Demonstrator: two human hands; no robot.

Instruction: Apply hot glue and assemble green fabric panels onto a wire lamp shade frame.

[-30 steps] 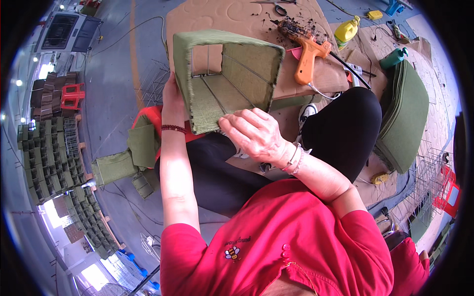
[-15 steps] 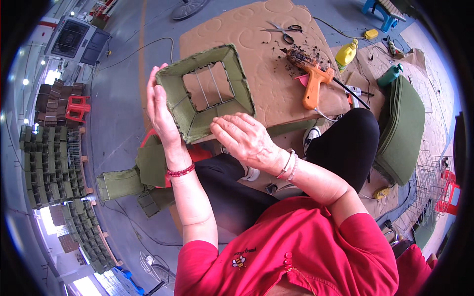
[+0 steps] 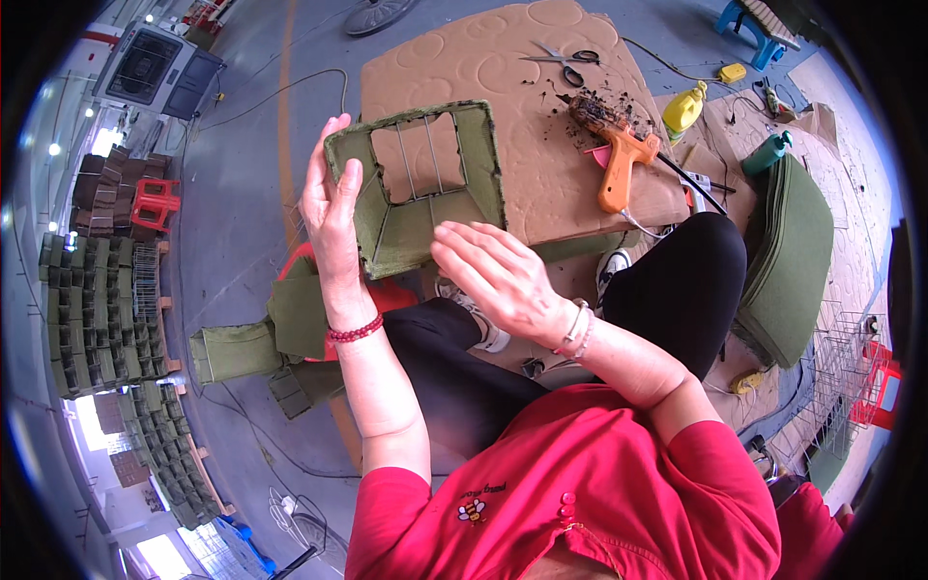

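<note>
A square box point(image 3: 406, 227) of green felt-like cloth over a wire frame is held up in front of me, tilted, with its inside facing me. Cardboard shows between the wires at its bottom. My left hand point(image 3: 332, 222) grips its left side, palm on the outer wall and thumb raised beside the rim. By the near right corner is my right hand point(image 3: 507, 285), fingers stretched out and close together, with nothing held. Whether its fingertips touch the rim I cannot tell.
On the cardboard-topped table point(image 3: 464, 58) lie black scissors point(image 3: 570, 66) and an orange glue gun point(image 3: 619, 169) with dark crumbs about its nozzle. To the right are a yellow bottle point(image 3: 684, 108), a green pump bottle point(image 3: 768, 152) and stacked green sheets point(image 3: 788, 251). Green pieces point(image 3: 237, 353) lie left.
The box has tipped and shifted a little right, showing more of its near inner wall. My right hand's fingers have straightened and the hand has moved slightly right and toward me.
</note>
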